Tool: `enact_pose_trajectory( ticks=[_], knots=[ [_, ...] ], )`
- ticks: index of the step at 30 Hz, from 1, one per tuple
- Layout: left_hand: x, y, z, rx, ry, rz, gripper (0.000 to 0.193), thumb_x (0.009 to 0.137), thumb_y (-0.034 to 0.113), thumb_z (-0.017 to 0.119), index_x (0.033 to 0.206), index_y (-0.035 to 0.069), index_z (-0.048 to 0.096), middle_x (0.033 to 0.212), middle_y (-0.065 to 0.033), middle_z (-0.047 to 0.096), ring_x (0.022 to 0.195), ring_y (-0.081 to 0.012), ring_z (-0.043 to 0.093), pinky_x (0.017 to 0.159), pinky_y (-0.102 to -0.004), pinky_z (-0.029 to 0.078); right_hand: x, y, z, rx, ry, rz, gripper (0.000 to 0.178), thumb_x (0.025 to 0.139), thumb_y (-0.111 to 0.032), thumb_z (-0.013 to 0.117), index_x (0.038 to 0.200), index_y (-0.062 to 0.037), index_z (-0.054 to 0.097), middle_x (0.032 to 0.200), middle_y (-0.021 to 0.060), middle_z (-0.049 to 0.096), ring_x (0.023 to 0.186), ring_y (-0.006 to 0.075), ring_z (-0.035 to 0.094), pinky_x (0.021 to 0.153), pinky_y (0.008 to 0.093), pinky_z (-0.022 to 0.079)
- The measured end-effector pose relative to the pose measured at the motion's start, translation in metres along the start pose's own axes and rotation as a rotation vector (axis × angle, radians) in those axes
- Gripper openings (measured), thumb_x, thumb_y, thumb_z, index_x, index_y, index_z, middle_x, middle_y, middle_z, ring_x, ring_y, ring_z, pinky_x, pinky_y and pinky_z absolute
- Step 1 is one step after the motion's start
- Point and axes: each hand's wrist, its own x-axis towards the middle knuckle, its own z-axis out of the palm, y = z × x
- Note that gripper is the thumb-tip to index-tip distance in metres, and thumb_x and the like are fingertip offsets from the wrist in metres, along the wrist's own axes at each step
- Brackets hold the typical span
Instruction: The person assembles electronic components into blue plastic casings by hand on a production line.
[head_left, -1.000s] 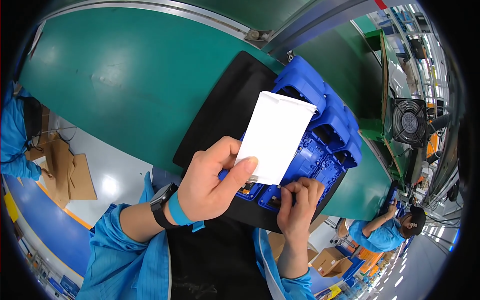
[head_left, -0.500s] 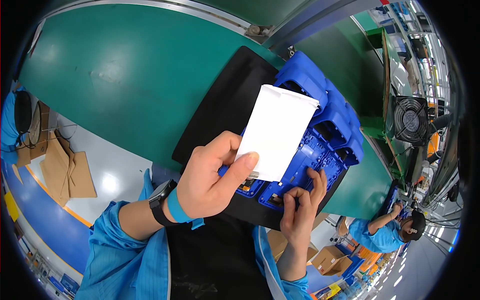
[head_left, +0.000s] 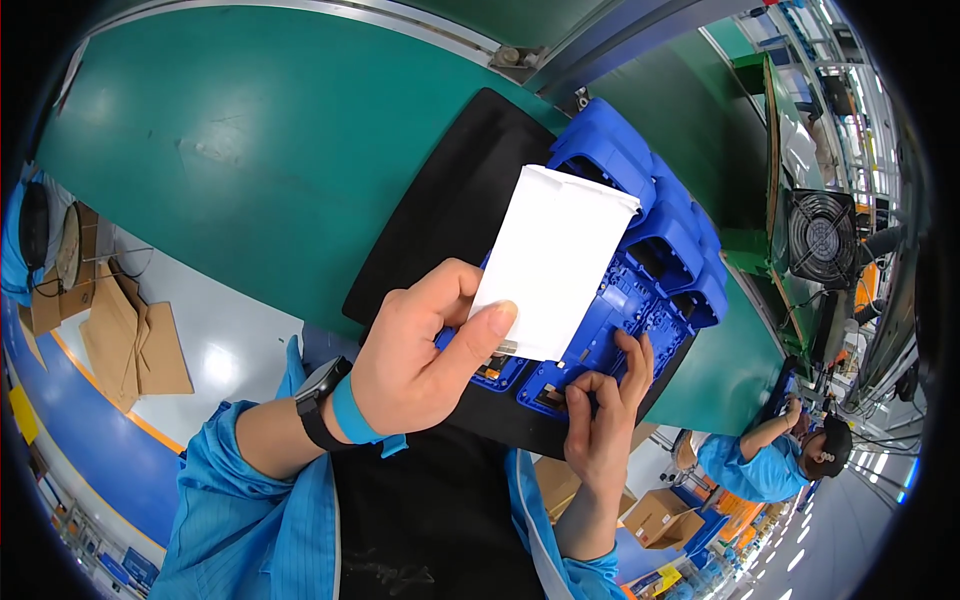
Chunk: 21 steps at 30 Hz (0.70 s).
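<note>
**White pouch held over blue fixture**

Left hand (head_left: 420,355) pinches a white flat pouch (head_left: 553,262) at its lower edge, thumb on front. Its long axis runs from near-left up to far-right, tilted, covering the blue plastic fixture (head_left: 655,265). Right hand (head_left: 600,420) presses fingertips on the fixture's near edge, grasping nothing. Fixture sits on a black mat (head_left: 450,215); green table (head_left: 250,150) is open to the left.

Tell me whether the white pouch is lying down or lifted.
Lifted: the left hand pinches the white pouch above the blue fixture.
</note>
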Motion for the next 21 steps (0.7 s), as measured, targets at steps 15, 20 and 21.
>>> enact_pose_trajectory(
  ticks=[15, 20, 21],
  knots=[
    [-0.002, 0.0, -0.001, 0.0, -0.006, 0.0, 0.024, 0.104, 0.022, 0.057, 0.097, -0.001, 0.053, 0.07, -0.0097, 0.065, 0.061, -0.0032, 0.053, 0.054, -0.0224, 0.039, -0.001, 0.01, 0.004, 0.145, 0.106, 0.05, 0.015, 0.08, 0.001, 0.074, 0.088, -0.0017, 0.062, 0.141, 0.0223, 0.046, 0.142, 0.0465, 0.034, 0.115, 0.0533, 0.028],
    [-0.003, 0.005, -0.003, 0.002, -0.015, -0.023, 0.024, 0.103, 0.021, 0.058, 0.096, -0.001, 0.053, 0.07, -0.0093, 0.065, 0.061, -0.0029, 0.053, 0.054, -0.0227, 0.039, 0.0, 0.009, 0.006, 0.041, 0.123, 0.002, 0.016, 0.081, 0.0, 0.073, 0.091, -0.001, 0.061, 0.139, 0.0229, 0.048, 0.138, 0.0439, 0.04, 0.113, 0.0498, 0.031],
    [-0.003, 0.007, -0.004, 0.008, -0.023, -0.056, 0.023, 0.103, 0.021, 0.058, 0.097, -0.001, 0.053, 0.071, -0.0094, 0.066, 0.061, -0.0032, 0.054, 0.053, -0.0228, 0.039, 0.0, 0.009, 0.006, 0.043, 0.125, 0.0, 0.016, 0.081, 0.0, 0.073, 0.091, -0.001, 0.061, 0.139, 0.0229, 0.048, 0.138, 0.0439, 0.04, 0.113, 0.0498, 0.031]
  ],
)
